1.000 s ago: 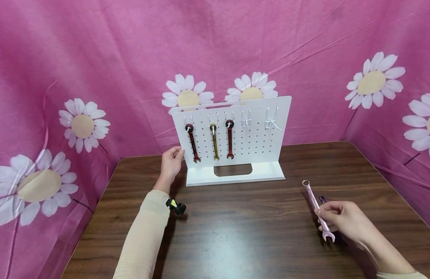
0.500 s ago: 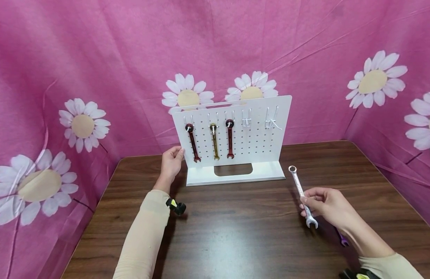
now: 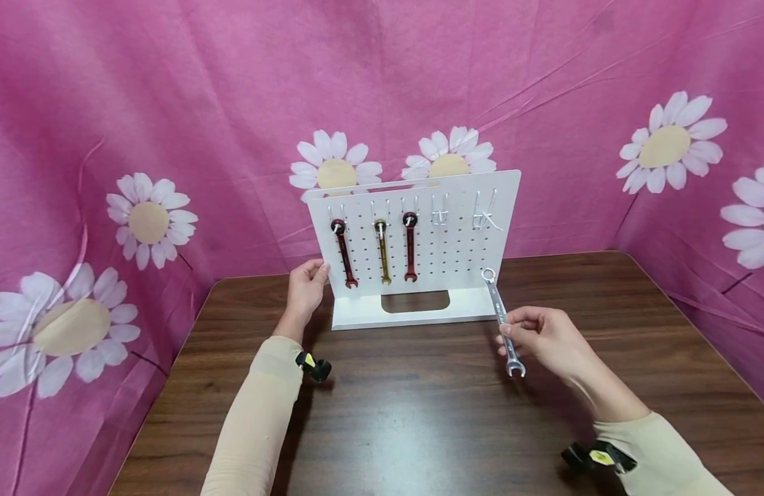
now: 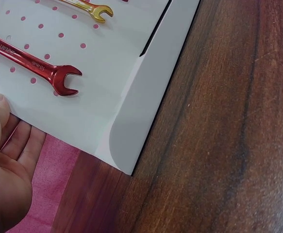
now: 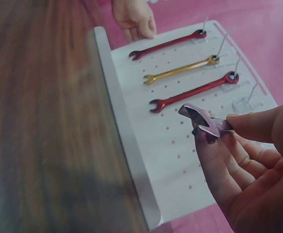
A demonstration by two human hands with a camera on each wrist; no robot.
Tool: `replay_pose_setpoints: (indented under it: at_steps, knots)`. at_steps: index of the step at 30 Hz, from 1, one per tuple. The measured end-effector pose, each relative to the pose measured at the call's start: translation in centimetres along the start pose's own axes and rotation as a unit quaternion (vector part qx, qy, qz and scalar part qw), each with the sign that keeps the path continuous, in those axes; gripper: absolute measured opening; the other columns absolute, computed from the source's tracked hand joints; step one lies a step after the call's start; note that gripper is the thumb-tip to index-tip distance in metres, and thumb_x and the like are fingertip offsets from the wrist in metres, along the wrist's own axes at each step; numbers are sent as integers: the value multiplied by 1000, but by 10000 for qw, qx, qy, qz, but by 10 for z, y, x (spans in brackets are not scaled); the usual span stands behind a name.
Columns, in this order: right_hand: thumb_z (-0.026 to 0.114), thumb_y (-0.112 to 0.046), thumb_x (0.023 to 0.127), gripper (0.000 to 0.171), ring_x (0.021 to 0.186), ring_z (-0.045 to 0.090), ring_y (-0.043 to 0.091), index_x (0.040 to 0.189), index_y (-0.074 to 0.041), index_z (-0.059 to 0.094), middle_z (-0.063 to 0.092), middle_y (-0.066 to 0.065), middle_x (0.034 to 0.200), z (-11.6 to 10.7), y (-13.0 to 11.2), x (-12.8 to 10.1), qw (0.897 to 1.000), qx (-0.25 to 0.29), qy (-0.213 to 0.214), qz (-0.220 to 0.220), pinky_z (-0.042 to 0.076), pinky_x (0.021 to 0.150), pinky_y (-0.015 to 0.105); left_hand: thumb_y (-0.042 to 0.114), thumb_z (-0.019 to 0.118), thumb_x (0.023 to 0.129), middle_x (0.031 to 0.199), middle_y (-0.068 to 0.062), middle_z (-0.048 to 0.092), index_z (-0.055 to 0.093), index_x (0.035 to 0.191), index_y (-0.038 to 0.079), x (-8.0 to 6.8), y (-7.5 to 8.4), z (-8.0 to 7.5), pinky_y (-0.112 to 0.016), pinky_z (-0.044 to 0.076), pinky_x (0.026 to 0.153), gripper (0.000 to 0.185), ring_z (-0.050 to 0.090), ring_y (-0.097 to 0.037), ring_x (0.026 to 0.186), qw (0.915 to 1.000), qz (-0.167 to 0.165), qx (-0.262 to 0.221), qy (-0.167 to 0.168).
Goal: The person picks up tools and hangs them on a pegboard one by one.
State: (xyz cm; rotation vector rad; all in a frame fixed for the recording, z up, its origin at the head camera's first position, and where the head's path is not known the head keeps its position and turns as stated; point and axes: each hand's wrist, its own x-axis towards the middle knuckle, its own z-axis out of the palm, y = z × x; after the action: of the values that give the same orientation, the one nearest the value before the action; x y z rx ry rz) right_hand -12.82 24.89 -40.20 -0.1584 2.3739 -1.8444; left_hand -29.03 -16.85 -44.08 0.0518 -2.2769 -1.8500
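Observation:
A white pegboard stand (image 3: 471, 302) stands upright on the table. My left hand (image 3: 306, 293) pinches its left edge, the thumb in front and the fingers behind. Two red wrenches (image 3: 344, 255) and a gold wrench (image 3: 384, 258) hang by their ring ends from hooks on the board's left half. My right hand (image 3: 543, 341) pinches a shiny silver combination wrench (image 3: 499, 308) between thumb and fingers. Its ring end points up and away, overlapping the board's lower right corner in the head view; whether they touch I cannot tell. In the right wrist view, the open-end head (image 5: 202, 124) looks lilac.
Two bare wire hooks (image 3: 439, 215) stick out from the board's right half. Brown wood-grain table (image 3: 382, 413) lies in front. A pink cloth with daisies (image 3: 245, 103) surrounds the back and sides. Black wrist cameras (image 3: 313, 367) sit on both sleeves.
My right hand has carried the silver wrench left and away from me, toward the board's lower right corner. A purple wrench lying on the table is now out of sight. My left hand has stayed put.

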Motion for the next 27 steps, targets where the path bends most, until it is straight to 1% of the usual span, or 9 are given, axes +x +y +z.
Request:
replay_pose_setpoints:
  at_steps: [7, 8, 11, 13, 15, 17, 19, 25, 27]
  knots:
    - [63, 3, 105, 26, 78, 79, 17, 117, 25, 58, 79, 19, 90, 13, -14, 18, 9996, 95, 21, -251, 69, 73, 40, 9, 63, 110, 123, -34, 74, 72, 125, -10, 0, 0, 0, -52, 60, 106, 27, 73, -18, 97, 10000, 60, -3, -11]
    - [62, 3, 105, 25, 78, 79, 18, 117, 24, 58, 79, 16, 89, 14, -16, 20, 9996, 97, 20, -256, 69, 74, 40, 10, 63, 110, 123, -34, 74, 72, 125, -10, -1, 0, 0, -52, 60, 106, 27, 74, -18, 97, 10000, 64, -2, -12]
    - [63, 3, 104, 22, 78, 79, 19, 115, 22, 61, 79, 17, 88, 19, -20, 28, 9994, -11, 44, -356, 68, 73, 37, 10, 63, 110, 123, -33, 74, 72, 124, -11, -1, 0, 0, -51, 60, 105, 26, 73, -14, 94, 10000, 70, 10, -7]
    - [64, 3, 104, 20, 77, 79, 19, 114, 20, 63, 79, 19, 87, 22, -24, 32, 9987, -129, 69, -498, 68, 71, 34, 10, 63, 110, 122, -33, 75, 72, 124, -10, -1, 0, 0, -46, 62, 103, 26, 72, -12, 93, 10000, 53, 44, 10]
    - [65, 2, 104, 20, 75, 78, 15, 113, 20, 65, 79, 23, 89, 25, -28, 36, 9976, -259, 115, -630, 67, 71, 31, 10, 64, 110, 123, -32, 75, 72, 125, -9, -1, 0, 0, -36, 63, 98, 26, 71, -10, 93, 9999, 38, 89, 25]
    - [66, 2, 103, 19, 74, 77, 12, 113, 19, 66, 80, 23, 89, 28, -32, 39, 9967, -330, 173, -717, 66, 71, 29, 11, 64, 109, 122, -31, 75, 73, 125, -9, -1, -1, -1, -28, 62, 94, 26, 71, -11, 94, 9999, 30, 105, 29]
    - [66, 2, 103, 21, 73, 77, 10, 115, 20, 66, 80, 25, 91, 31, -37, 43, 9960, -380, 221, -778, 66, 71, 28, 11, 64, 109, 122, -31, 76, 73, 124, -9, -1, -1, -1, -25, 62, 91, 26, 70, -8, 92, 9999, 44, 112, 37]
    - [66, 2, 104, 19, 74, 76, 9, 115, 17, 67, 80, 24, 94, 40, -47, 55, 9950, -354, 268, -896, 67, 73, 30, 9, 64, 109, 120, -31, 76, 73, 123, -10, 0, -2, 0, -43, 62, 102, 25, 69, -4, 89, 9999, 95, 37, 41]
    - [66, 1, 104, 18, 74, 76, 9, 114, 17, 68, 80, 24, 93, 43, -49, 58, 9944, -369, 301, -948, 66, 73, 29, 9, 63, 109, 120, -31, 76, 73, 123, -10, 0, -2, 1, -44, 62, 102, 25, 69, -5, 89, 9999, 102, 46, 49]
